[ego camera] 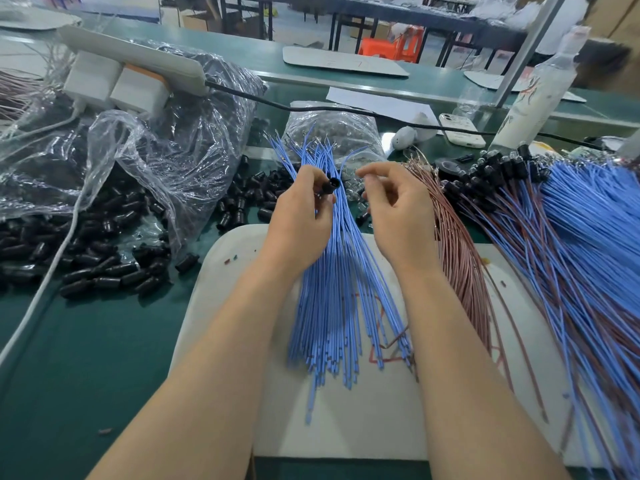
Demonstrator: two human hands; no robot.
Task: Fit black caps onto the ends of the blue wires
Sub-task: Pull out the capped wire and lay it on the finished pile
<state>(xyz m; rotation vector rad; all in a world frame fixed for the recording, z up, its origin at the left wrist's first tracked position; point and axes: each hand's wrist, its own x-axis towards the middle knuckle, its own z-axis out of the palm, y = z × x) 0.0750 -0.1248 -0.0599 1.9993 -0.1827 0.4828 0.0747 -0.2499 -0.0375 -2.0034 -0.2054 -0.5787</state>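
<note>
Cap (pixel 333 185), black, cylindrical, sits pinched in left hand (pixel 301 216); right hand (pixel 398 209) grip unclear.

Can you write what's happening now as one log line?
left hand: pinches black cap | right hand: loosely curled, empty | blue wires: on white board

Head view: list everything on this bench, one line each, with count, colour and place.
loose blue insulated wires: many, blue, fanned on the board, centre.
white flat board: one, white, near centre.
loose black plastic caps: many, black, left on the green bench.
clear plastic bags: at least two, clear, rear left.
reddish-brown wires: one bundle, right of the blue ones.
capped blue and brown wires: a pile, far right.
white phone: one, rear right.
white plastic bottle: one, rear right.
white power strip: one, rear left.
left hand: pinches one black plastic cap.
right hand: fingers curled; whether it holds anything is unclear.
</note>
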